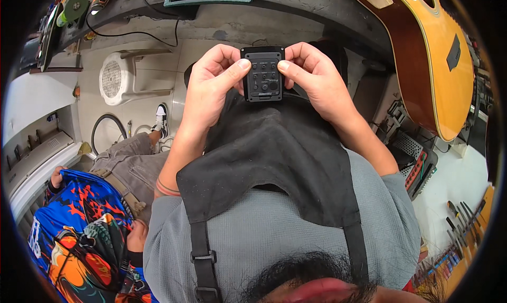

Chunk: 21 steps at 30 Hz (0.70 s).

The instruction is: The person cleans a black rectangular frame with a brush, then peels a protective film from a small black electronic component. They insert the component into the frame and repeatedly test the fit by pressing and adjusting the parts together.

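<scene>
In the head view, find a flat black control panel (263, 81) with rows of small knobs, held up in front of the dark apron (274, 150). At its left edge, see the left hand (211, 86) gripping it, thumb on the front; at its right edge, see the right hand (319, 86) gripping likewise. Can't tell the exact hold of the fingertips behind the panel. Beyond the panel, note the dark counter (306, 10); well to its right, a glossy guitar (457, 97); well to its left, a white stool (112, 80) on the tiled floor (182, 60).

Judge a drop past the apron to the floor as the main risk, from a thumb slipping off the panel's narrow edge. Expect possible shifting or snapping of a knob from thumbs sliding inward with pressure. Allow also for scuffed corners from a knock against the counter beyond the panel.
</scene>
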Tool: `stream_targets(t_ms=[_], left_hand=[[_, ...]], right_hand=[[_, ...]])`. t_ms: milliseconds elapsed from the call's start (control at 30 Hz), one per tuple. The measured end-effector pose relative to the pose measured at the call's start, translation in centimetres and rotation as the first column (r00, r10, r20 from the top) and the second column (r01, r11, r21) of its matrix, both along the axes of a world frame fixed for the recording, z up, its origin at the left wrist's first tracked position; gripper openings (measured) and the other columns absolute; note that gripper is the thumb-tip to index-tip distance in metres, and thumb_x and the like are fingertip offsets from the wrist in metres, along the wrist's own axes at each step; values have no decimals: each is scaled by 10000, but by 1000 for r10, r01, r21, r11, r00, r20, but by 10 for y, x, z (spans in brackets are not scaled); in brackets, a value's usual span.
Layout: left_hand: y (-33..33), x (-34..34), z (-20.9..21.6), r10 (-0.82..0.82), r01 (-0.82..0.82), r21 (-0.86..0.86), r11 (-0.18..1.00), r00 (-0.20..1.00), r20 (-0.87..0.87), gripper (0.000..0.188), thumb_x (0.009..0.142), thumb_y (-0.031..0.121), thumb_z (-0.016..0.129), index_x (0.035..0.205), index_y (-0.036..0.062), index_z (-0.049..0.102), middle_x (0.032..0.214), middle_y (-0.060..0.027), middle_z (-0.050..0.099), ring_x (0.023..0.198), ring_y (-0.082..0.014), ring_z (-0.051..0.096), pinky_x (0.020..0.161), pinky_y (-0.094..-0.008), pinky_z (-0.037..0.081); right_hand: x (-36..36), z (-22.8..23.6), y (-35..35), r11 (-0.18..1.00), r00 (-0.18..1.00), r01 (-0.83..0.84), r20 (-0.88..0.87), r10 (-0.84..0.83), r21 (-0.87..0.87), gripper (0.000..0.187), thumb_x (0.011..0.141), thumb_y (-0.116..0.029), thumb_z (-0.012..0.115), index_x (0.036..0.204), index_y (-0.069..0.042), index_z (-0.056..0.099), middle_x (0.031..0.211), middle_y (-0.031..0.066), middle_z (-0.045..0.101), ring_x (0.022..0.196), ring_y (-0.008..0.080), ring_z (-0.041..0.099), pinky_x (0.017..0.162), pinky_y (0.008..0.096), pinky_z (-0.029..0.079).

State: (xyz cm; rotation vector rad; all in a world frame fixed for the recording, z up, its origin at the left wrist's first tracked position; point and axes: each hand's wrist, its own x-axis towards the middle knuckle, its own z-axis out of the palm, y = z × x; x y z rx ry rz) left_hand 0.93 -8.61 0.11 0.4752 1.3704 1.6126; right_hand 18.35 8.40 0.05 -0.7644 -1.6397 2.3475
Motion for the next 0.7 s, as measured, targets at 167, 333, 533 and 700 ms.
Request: stream_targets(t_ms=[167, 333, 533, 700], left_hand=[[-6, 28, 10, 17, 65, 109, 992, 785, -619, 185, 917, -21, 797, 1063, 21, 690, 990, -80, 729, 871, -212, 699, 789, -347, 565], [-5, 45, 16, 326, 230, 391, 891, 276, -904, 330, 717, -102, 786, 1009, 11, 685, 1019, -147, 731, 959, -341, 744, 837, -430, 604], [-9, 47, 4, 453, 222, 512, 830, 268, -850, 280, 777, -86, 779, 1013, 2, 658, 1067, -159, 734, 1000, -370, 760, 839, -421, 627], [-14, 38, -2, 463, 243, 526, 815, 274, -843, 254, 812, -88, 766, 1014, 1, 640, 1091, -160, 726, 1023, -365, 758, 840, -418, 635]], right_hand=[[34, 7, 6, 735, 979, 78, -190, 70, 674, 238, 962, -26, 794, 1153, -3, 653, 1069, 82, 706, 938, 224, 704, 860, 334, 583], [52, 7, 10, 298, 810, 409, -493, 317, 863, 347, 794, 43, 858, 1090, -41, 698, 1090, 112, 709, 983, 311, 739, 847, 427, 606], [53, 8, 10, 159, 773, 487, -508, 379, 859, 340, 794, -158, 891, 1081, -96, 719, 1065, 67, 698, 984, 277, 737, 840, 417, 590], [45, 8, 6, 145, 768, 489, -504, 395, 860, 322, 803, -183, 892, 1065, -109, 721, 1072, 64, 697, 985, 265, 733, 836, 411, 585]])
